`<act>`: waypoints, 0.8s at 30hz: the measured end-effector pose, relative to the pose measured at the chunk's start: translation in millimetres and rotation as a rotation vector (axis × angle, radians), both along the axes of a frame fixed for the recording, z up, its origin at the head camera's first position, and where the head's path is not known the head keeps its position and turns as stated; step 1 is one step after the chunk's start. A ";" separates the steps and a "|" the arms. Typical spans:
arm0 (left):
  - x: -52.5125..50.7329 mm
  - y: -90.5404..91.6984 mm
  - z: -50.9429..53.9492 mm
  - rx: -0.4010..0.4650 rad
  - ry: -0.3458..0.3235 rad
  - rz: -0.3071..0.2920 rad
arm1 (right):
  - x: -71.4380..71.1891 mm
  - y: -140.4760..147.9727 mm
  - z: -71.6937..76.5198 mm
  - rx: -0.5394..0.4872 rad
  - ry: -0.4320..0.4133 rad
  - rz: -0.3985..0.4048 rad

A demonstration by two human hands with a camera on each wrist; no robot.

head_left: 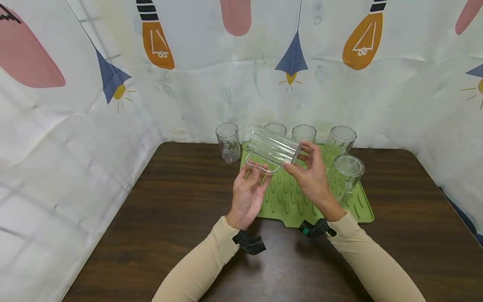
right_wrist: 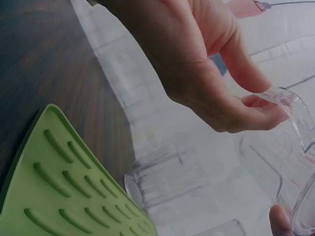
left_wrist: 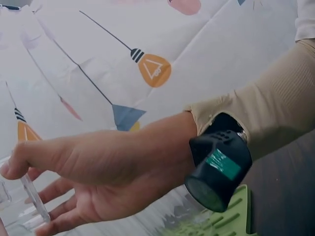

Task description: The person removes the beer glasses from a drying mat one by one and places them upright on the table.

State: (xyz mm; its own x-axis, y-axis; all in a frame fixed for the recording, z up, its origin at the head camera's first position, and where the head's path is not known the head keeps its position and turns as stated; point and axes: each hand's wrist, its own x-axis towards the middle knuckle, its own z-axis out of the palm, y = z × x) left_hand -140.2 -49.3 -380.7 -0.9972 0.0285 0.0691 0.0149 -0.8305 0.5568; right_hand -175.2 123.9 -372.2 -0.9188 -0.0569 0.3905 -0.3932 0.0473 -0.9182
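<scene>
A clear glass mug [head_left: 275,144] lies tilted on its side in the air above the green mat [head_left: 290,205], its handle facing down. The left hand [head_left: 249,195] grips the handle from below with thumb and fingers. At the mug's right end the right hand [head_left: 311,172] pinches the rim between thumb and fingers. In the left wrist view the left hand [left_wrist: 98,172] has its fingers around the handle, the mug cut off by the frame edge. The right wrist view has the right hand [right_wrist: 211,73] pinching the clear edge of the mug [right_wrist: 300,118].
One glass mug [head_left: 228,144] stands on the dark wooden table [head_left: 170,209] left of the mat. Several more glass mugs, including one at the mat's right side [head_left: 345,176], stand along its back and right. A printed white curtain [head_left: 211,88] hangs behind.
</scene>
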 end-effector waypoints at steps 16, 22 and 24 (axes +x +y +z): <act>1.8 4.4 7.6 0.065 0.053 0.022 | 0.6 -2.7 3.4 0.000 0.007 0.024; 1.4 1.7 7.1 0.094 0.071 0.031 | 1.3 1.1 7.0 0.071 -0.009 0.053; 0.6 0.2 7.1 0.101 0.078 0.036 | 1.3 3.8 8.6 0.095 -0.023 0.059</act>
State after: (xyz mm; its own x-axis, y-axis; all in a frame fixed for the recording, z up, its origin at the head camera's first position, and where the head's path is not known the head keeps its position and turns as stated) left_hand -139.5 -49.1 -373.6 -0.9890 -0.0179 0.1471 0.0853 -0.8806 0.4662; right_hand -173.9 127.7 -363.5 -0.9214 -0.1474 0.3596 -0.3768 0.1123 -0.9195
